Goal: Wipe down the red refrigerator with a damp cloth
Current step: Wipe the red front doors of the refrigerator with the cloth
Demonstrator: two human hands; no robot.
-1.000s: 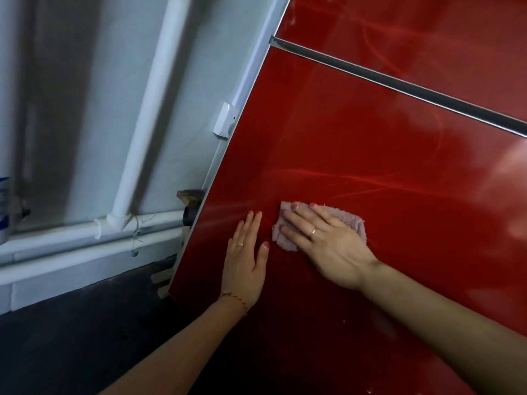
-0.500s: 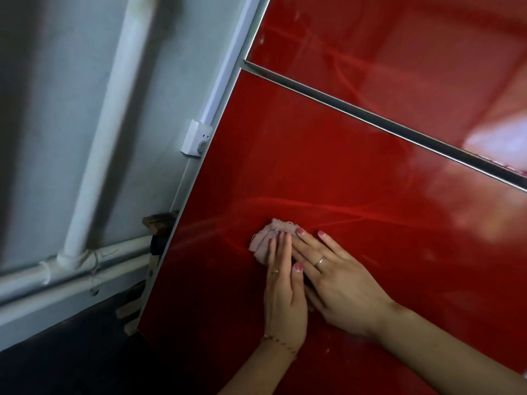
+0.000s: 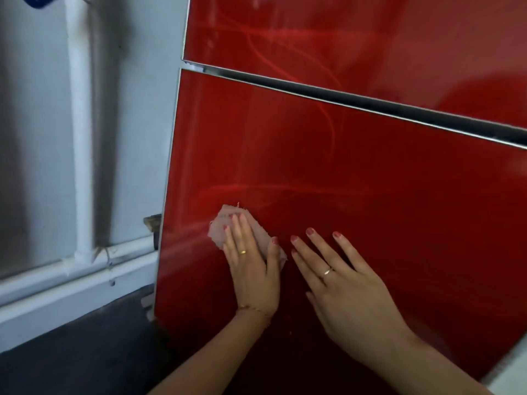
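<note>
1. A grey wall (image 3: pixel 37 138) fills the left side, with a white vertical pipe (image 3: pixel 79 132) running down it to meet a white horizontal pipe (image 3: pixel 85 259) near the bottom.
2. Below the pipes a pale skirting strip (image 3: pixel 57 303) runs along the base of the wall, and under that lies the dark floor (image 3: pixel 71 363).
3. The red refrigerator (image 3: pixel 356 178) takes up the middle and right, its glossy front split into 2 doors by a silver trim strip (image 3: pixel 356 102); a silver edge (image 3: pixel 171 166) runs down its left side.
4. A small brownish object (image 3: pixel 152 220) sits just beside that edge, too blurred to identify.
5. The pink cloth (image 3: pixel 221 230) lies flat on the lower door, near its left edge.
6. The left hand (image 3: pixel 252 269) presses on the cloth, fingers straight and close together, covering most of it; a ring is on 1 finger and a thin bracelet on the wrist.
7. The right hand (image 3: pixel 350 292) rests flat on the lower door just beside the cloth, apart from it, fingers straight and spread, holding nothing; it also wears a ring.
</note>
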